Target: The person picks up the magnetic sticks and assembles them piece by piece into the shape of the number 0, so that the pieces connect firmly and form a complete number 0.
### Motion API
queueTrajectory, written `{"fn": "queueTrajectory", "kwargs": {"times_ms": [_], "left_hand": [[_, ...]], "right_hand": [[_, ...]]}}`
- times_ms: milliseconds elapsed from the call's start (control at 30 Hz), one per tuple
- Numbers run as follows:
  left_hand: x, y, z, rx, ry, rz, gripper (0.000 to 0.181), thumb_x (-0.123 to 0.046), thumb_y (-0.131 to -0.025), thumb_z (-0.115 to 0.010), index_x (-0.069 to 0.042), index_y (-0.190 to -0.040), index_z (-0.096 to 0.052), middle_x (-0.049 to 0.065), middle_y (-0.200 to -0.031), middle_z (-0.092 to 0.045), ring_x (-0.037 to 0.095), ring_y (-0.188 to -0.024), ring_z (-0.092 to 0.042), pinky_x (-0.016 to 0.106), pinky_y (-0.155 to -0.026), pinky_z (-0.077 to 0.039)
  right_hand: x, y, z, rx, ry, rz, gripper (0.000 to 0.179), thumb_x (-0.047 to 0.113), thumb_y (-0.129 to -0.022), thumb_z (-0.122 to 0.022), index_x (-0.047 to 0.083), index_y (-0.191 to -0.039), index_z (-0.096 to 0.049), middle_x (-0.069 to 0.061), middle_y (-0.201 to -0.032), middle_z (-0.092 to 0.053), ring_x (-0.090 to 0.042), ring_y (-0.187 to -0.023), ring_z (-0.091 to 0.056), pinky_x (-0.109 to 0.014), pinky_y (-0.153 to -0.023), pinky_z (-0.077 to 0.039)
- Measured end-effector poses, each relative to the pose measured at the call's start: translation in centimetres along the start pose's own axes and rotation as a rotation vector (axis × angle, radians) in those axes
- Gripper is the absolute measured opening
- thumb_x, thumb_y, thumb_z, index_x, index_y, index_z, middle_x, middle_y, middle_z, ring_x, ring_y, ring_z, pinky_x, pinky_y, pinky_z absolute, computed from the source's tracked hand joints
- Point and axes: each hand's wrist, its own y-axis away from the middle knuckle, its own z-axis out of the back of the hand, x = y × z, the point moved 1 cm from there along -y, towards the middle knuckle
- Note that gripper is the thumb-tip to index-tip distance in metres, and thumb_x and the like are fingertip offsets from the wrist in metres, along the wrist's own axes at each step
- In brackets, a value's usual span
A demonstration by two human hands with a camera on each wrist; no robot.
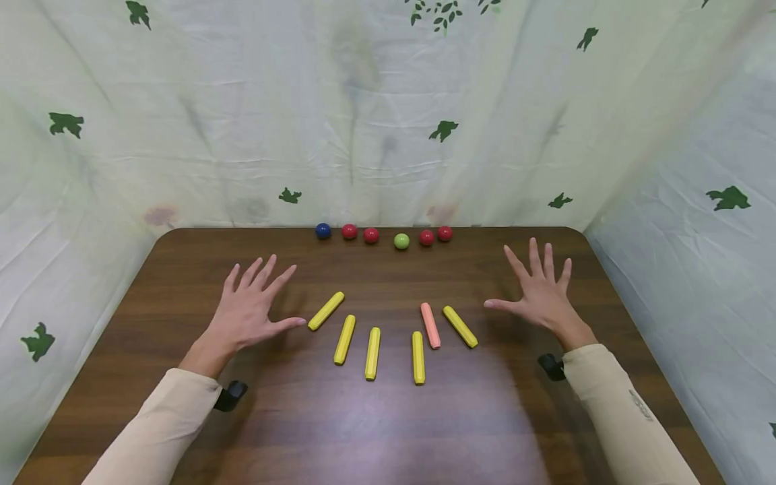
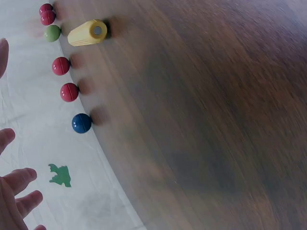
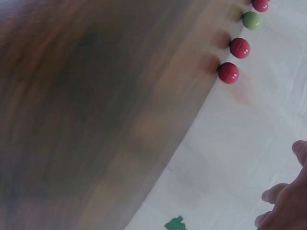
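Observation:
My left hand [image 1: 248,310] is spread over the left side of the table, its thumb tip near the leftmost yellow rod [image 1: 326,311]. On the right side my right hand [image 1: 541,294] is spread too, holding nothing. Several yellow rods lie in a loose arc between the hands, among them one in front [image 1: 418,358] and one at the right [image 1: 460,327]. A pink rod [image 1: 430,326] lies beside that right one. In the left wrist view, a yellow rod [image 2: 88,33] shows a round grey disc in its end.
Along the far table edge stands a row of small balls: a blue ball [image 1: 323,231], a green ball [image 1: 401,241] and several red ones, such as the red ball [image 1: 445,234] at the right end. A pale cloth [image 1: 376,155] with green leaf shapes hangs behind the brown table [image 1: 364,438].

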Motion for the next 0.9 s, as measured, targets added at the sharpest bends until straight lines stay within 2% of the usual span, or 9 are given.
{"fn": "queueTrajectory", "kwargs": {"times_ms": [333, 533, 767, 900], "left_hand": [[-1.0, -1.1, -0.2, -0.004, 0.093, 0.001, 0.092, -0.066, -0.078, -0.064, -0.015, -0.148, -0.034, 0.024, -0.151, -0.029, 0.044, -0.135, -0.027, 0.062, -0.108, -0.018], [-1.7, -1.9, -0.6, 0.031, 0.165, 0.022, 0.090, -0.064, -0.081, -0.062, -0.013, -0.149, -0.033, 0.023, -0.150, -0.031, 0.044, -0.133, -0.030, 0.064, -0.103, -0.026], [-2.3, -3.0, -1.5, 0.112, 0.233, 0.074, 0.088, -0.061, -0.082, -0.063, -0.012, -0.149, -0.033, 0.022, -0.148, -0.033, 0.044, -0.132, -0.032, 0.066, -0.103, -0.027], [-2.6, -3.6, -2.2, 0.126, 0.262, 0.097, 0.083, -0.057, -0.083, -0.065, -0.012, -0.147, -0.037, 0.021, -0.145, -0.038, 0.044, -0.130, -0.036, 0.065, -0.102, -0.029]], "right_hand": [[1.6, -2.8, 0.4, 0.040, -0.015, 0.019, 0.111, 0.075, -0.073, -0.061, 0.027, -0.156, -0.005, -0.016, -0.158, 0.019, -0.040, -0.142, 0.022, -0.067, -0.104, 0.019], [3.3, -5.2, 0.6, 0.054, -0.024, 0.068, 0.112, 0.074, -0.072, -0.065, 0.024, -0.156, -0.011, -0.019, -0.160, 0.008, -0.042, -0.144, 0.010, -0.068, -0.107, 0.008], [5.3, -8.7, 0.3, 0.072, -0.033, 0.137, 0.110, 0.068, -0.070, -0.072, 0.020, -0.155, -0.020, -0.019, -0.158, -0.011, -0.042, -0.143, -0.008, -0.067, -0.106, -0.009], [6.4, -10.7, -0.1, 0.091, -0.061, 0.182, 0.105, 0.061, -0.071, -0.076, 0.021, -0.154, -0.023, -0.017, -0.155, -0.021, -0.041, -0.140, -0.017, -0.066, -0.105, -0.014]]}}
